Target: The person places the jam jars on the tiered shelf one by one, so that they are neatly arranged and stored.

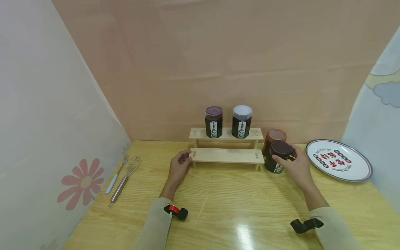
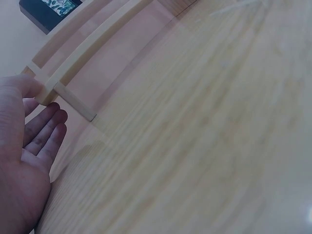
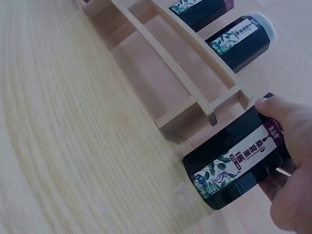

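A two-tier wooden shelf (image 1: 228, 155) stands on the table near the back wall. My left hand (image 1: 180, 166) is at the left end of its lower board, thumb and fingers pinching the board's end (image 2: 46, 95). To the right of the shelf, my right hand (image 1: 296, 166) grips a dark jar (image 3: 239, 158) around its dark-lidded upper part. I cannot tell whether its base touches the table. Close behind it is a jar with a red-brown lid (image 1: 275, 134), partly hidden. On the upper tier stand a purple-lidded jar (image 1: 214, 122) and a white-lidded jar (image 1: 242, 121).
An oval plate (image 1: 356, 170) with red writing lies at the right, beyond my right hand. A blue-handled fork (image 1: 116, 176) and a whisk (image 1: 124, 182) lie side by side at the left. Walls close in the table at the back and on both sides.
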Demonstrator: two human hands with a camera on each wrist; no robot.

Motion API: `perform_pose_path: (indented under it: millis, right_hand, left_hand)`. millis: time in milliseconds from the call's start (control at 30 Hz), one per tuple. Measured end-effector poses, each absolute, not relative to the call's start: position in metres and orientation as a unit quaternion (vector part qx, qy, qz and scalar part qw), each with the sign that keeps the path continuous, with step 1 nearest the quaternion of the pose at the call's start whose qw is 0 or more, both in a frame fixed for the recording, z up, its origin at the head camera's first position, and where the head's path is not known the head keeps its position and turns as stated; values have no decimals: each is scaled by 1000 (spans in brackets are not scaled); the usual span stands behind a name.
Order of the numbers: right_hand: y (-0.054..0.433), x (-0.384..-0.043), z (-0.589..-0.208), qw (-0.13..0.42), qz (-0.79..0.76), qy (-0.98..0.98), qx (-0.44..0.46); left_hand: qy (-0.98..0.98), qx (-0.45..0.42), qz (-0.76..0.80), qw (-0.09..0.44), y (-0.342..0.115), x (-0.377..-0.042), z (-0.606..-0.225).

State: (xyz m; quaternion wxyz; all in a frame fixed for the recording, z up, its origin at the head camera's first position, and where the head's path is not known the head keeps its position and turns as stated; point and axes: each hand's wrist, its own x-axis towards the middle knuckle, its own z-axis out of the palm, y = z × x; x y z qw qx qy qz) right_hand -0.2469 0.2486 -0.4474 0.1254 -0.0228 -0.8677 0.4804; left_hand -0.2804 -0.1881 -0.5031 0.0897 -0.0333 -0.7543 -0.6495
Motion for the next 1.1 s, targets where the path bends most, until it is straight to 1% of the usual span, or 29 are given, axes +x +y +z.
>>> perform_pose_path:
  millis: [267, 467, 667, 867, 1100]
  right_hand:
    - [247, -246, -451, 132, 491, -860, -42]
    - [247, -245, -448, 144, 500, -851, -67]
    - [245, -238, -433, 145, 510, -844, -83]
    - [230, -233, -415, 141, 509, -846, -72]
    - [210, -228, -399, 162, 516, -840, -50]
  left_hand:
    - [-752, -27, -654, 74, -189, -281, -502]
    - [-748, -30, -658, 86, -187, -281, -503]
    - [-752, -38, -652, 84, -188, -283, -504]
    - [-757, -36, -645, 99, -191, -282, -505]
    - [-750, -43, -654, 86, -190, -281, -504]
